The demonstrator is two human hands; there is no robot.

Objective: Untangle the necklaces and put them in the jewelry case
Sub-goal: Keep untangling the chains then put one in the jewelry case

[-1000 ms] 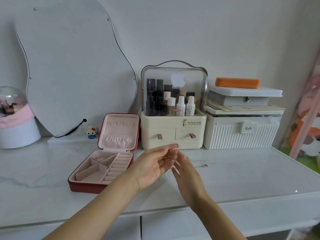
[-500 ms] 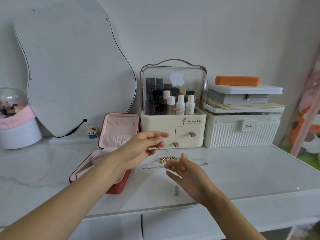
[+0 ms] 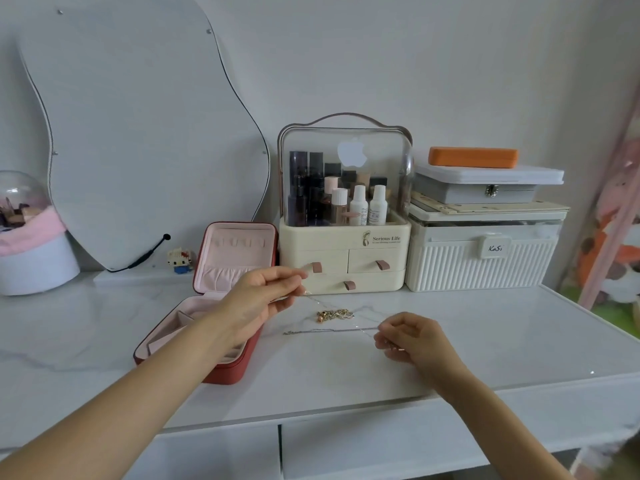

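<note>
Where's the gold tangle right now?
Head view: the gold tangle lies on the table between both hands, in front of the cream cosmetics organizer, right of the open jewelry case.

Red jewelry case (image 3: 228,370) lined pale pink, gold necklace tangle (image 3: 335,314), white grey-veined marble surface (image 3: 485,341), orange box (image 3: 472,157)

left hand (image 3: 258,299) pinches a thin chain above the open red jewelry case (image 3: 221,306) | right hand (image 3: 414,341) pinches a silver chain (image 3: 329,330) lying mid-counter | gold necklace tangle (image 3: 334,315) between hands | cosmetics organizer (image 3: 343,261) at back edge
</note>
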